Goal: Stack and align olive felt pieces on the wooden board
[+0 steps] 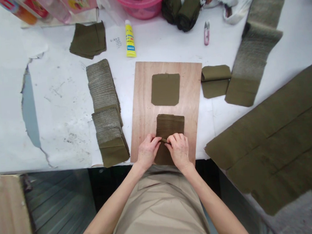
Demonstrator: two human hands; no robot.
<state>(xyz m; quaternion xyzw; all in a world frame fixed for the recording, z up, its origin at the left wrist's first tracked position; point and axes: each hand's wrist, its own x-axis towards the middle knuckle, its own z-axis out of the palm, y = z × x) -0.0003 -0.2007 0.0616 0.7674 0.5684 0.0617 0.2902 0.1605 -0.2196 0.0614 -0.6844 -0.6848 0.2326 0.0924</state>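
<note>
On a wooden board (144, 96) at the table's front edge lies an olive-green fabric piece (169, 125). My left hand (147, 150) pinches a fold of this cloth near its middle, thumb and fingers together. Close beside it, my right hand (179, 149) pinches the same fold from the other side. Part of the cloth hangs below my fingers toward my waist. Farther up the board rests a flat olive fabric patch (166, 89) with clipped corners, touched by neither hand.
Overlapping fabric strips (103, 88) lie left of the board, below stacked patches (88, 39). A yellow tube (130, 40), a pink basin (143, 7) and pink thread snips (206, 33) stand or lie behind. On the right are a folded piece (216, 82), a long strip (253, 60) and large panels (280, 140).
</note>
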